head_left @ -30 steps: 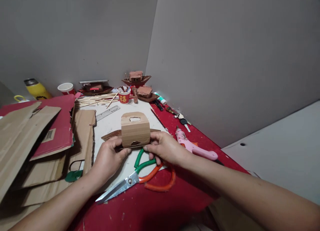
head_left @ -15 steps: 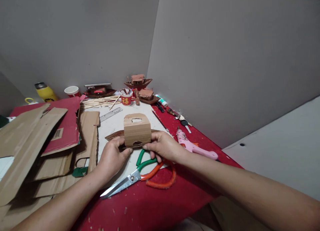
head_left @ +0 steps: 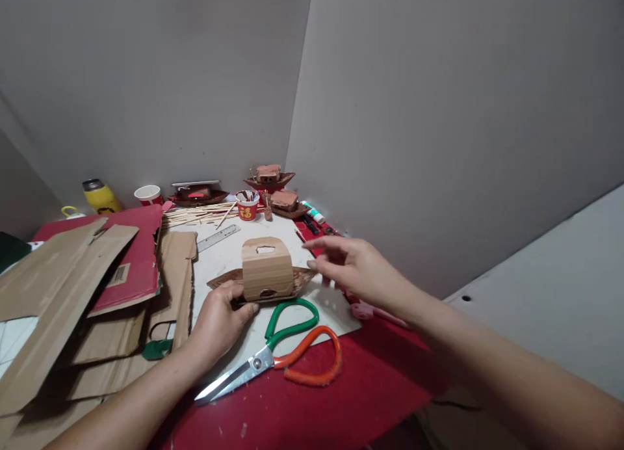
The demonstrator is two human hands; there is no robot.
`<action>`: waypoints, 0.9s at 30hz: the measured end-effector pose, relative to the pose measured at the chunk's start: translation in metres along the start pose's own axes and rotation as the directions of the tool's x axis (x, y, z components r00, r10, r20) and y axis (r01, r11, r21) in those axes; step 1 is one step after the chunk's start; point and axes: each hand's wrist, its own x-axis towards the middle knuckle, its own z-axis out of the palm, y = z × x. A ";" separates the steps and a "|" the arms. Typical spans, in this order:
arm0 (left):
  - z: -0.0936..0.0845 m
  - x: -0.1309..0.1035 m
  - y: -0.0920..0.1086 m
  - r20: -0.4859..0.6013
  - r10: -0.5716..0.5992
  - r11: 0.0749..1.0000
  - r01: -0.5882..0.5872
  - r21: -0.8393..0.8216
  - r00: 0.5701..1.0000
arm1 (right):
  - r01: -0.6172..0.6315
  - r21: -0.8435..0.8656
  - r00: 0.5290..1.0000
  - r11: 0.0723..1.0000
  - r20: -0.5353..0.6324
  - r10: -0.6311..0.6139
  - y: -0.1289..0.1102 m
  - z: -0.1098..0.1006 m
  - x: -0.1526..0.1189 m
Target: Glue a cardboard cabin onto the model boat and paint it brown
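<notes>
A small model boat [head_left: 303, 278] with a brown hull lies on the white board, and a curved cardboard cover [head_left: 267, 272] with two cut-out holes arches over its middle. My left hand [head_left: 221, 317] grips the boat at its near left side, thumb and fingers closed on the lower edge by the cover. Off to the right, my right hand [head_left: 348, 264] hangs in the air past the boat's tip, fingers apart and holding nothing. Scissors [head_left: 273, 356] with one green and one orange handle lie just in front of the boat, blades toward the lower left.
Cardboard sheets [head_left: 53, 274] are piled on the left. Behind are a steel ruler [head_left: 219, 237], thin sticks [head_left: 195, 214], a red cup [head_left: 247, 206] and finished model boats [head_left: 269, 177]. A pink glue gun [head_left: 375, 313] is partly hidden beneath my right arm.
My right hand has let go of the boat and moved right and up, uncovering the green scissor handle. My left hand keeps its hold. The view has tilted up slightly.
</notes>
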 end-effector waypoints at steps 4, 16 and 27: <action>-0.002 0.000 0.000 0.003 0.017 1.000 -0.017 -0.008 1.000 | 0.334 -0.210 0.934 0.919 -0.058 -0.352 0.019 0.002 0.022; -0.007 0.001 0.005 0.010 0.043 0.999 -0.043 0.030 0.999 | 0.623 -0.305 0.780 0.720 0.303 -0.547 0.009 0.018 0.058; -0.005 0.000 0.008 0.069 0.029 0.999 -0.030 0.013 0.997 | 0.473 -0.252 0.821 0.844 0.474 -0.319 0.020 0.028 0.057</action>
